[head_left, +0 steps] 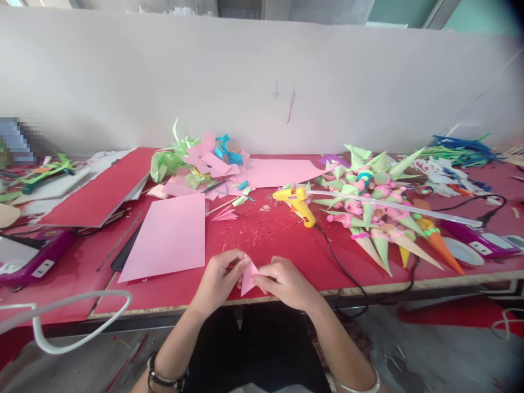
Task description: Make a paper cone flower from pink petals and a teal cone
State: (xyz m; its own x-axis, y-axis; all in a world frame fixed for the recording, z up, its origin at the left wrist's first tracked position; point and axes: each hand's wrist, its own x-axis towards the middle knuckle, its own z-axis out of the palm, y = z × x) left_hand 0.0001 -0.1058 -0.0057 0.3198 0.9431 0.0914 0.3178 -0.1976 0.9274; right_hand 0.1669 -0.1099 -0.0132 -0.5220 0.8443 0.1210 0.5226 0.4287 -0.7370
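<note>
A small pink paper piece (249,278) with a pointed lower end is held between both hands at the table's front edge. My left hand (223,278) pinches its upper left side with thumb and fingers. On the right side, my right hand (282,279) grips it between thumb and bent fingers. Folded pink paper (225,214) lies beyond my left hand. A large pink sheet (174,234) rests to the left. Beyond my right hand is a yellow glue gun (301,206) with a long clear glue stick in its back, nozzle pointing left.
Paper cones (380,202) in green, pink and orange are heaped at right, beside a purple power strip (477,240). Paper scraps (204,158) lie at the back. A red board (100,191) is at left. The glue gun's black cord (333,254) hangs over the front edge.
</note>
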